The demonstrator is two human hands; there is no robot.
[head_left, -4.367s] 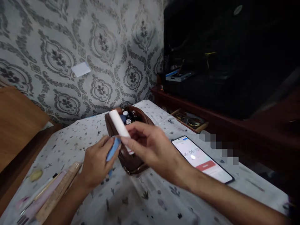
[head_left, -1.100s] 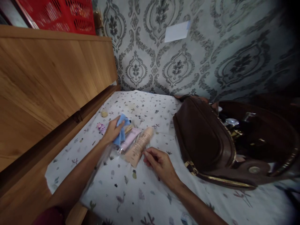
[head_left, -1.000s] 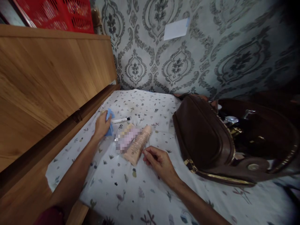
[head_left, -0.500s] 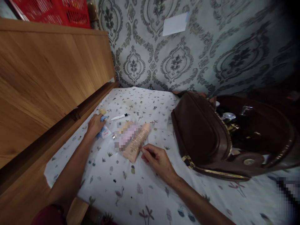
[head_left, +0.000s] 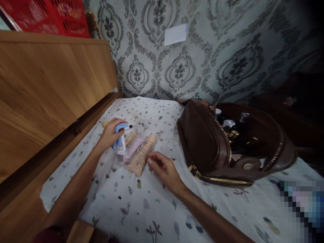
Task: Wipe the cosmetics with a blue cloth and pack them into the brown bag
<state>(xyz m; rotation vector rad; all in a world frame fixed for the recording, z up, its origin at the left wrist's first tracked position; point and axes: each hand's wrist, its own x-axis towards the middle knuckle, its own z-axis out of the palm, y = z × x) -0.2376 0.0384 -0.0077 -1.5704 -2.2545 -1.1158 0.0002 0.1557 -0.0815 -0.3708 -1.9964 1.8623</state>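
My left hand [head_left: 111, 133] is closed around a blue-and-white tube [head_left: 118, 145] with small red print, held just above the patterned sheet. Under it a white pen with a black end [head_left: 130, 126] is mostly hidden by the hand. A beige squeeze tube [head_left: 143, 155] lies slantwise on the sheet. Against its left side are a blurred-out lilac item [head_left: 134, 146] and a slim tan item [head_left: 130, 137]. My right hand [head_left: 164, 170] is at the beige tube's right edge, fingers loosely curled and a little apart, holding nothing visible. I cannot tell whether its fingertips touch the tube.
A brown leather bag [head_left: 199, 141] stands unzipped on the right, with several small containers inside. Wooden furniture [head_left: 55, 74] borders the left, a red basket [head_left: 50, 17] on top. Behind is a papered wall [head_left: 136, 72]. A pixelated dark-edged item [head_left: 301, 202] lies at lower right.
My left hand has lifted the blue-and-white tube and moved it right, over the pen and closer to the lilac item. My right hand stays beside the beige tube, its fingers slightly looser.
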